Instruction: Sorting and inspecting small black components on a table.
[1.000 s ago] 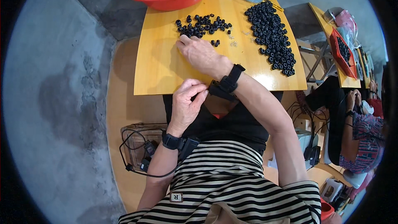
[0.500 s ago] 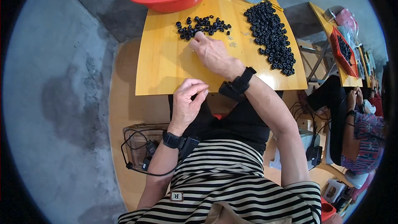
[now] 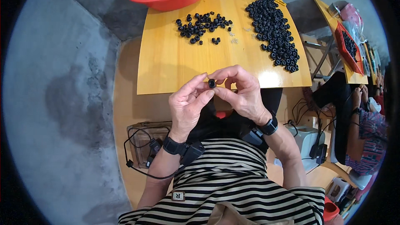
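1. One small black ring [image 3: 212, 83] is pinched at frame centre, just below the near edge of the yellow table [image 3: 166, 66].
2. Left hand [image 3: 189, 104] and right hand [image 3: 241, 91] are both clamped on it by their fingertips.
3. Two loose heaps of black rings are seen: a small heap [image 3: 202, 24] at upper centre, a long heap [image 3: 275, 33] at upper right.
4. One red basin [image 3: 166, 1] of rings is noted at the top edge.

**Both hands meeting on one black ring at the near table edge**

Left hand [image 3: 189, 102] and right hand [image 3: 241, 91] pinch a small black ring [image 3: 212, 83] together. Far on the yellow table [image 3: 166, 62]: small ring cluster [image 3: 202, 24], larger pile [image 3: 273, 31] right, red basin [image 3: 171, 1].
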The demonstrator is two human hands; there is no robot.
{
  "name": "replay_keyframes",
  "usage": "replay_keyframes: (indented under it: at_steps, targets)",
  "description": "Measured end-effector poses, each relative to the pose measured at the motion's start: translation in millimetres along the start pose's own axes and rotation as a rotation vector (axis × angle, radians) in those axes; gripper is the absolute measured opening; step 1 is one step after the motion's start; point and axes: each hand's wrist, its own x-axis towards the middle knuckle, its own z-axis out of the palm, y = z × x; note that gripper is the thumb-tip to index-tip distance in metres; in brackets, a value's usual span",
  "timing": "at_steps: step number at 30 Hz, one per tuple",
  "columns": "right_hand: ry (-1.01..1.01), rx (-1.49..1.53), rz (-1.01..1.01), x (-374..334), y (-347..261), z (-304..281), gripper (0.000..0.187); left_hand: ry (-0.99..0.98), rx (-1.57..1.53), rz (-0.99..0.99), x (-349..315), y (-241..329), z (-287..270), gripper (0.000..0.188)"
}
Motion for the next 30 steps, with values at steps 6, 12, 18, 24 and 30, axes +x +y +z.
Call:
replay_keyframes:
  at_steps: [6,12,18,24,30]
  targets:
    - [0.022,-0.008,0.117,-12,1,1,0.018,0.049,0.054,0.015,-2,-3,1,0.036]
    - [0.110,0.085,0.195,-27,15,1,0.016,0.005,0.280,-0.006,-2,-6,6,0.033]
    - [0.080,-0.053,0.106,-17,12,-18,0.013,0.023,0.226,-0.119,9,-6,20,0.032]
    - [0.073,-0.147,0.050,-2,7,-32,0.014,0.060,0.129,-0.230,24,-11,29,0.030]
    - [0.058,-0.193,0.129,14,8,-38,0.014,0.069,0.041,-0.274,44,-21,26,0.026]
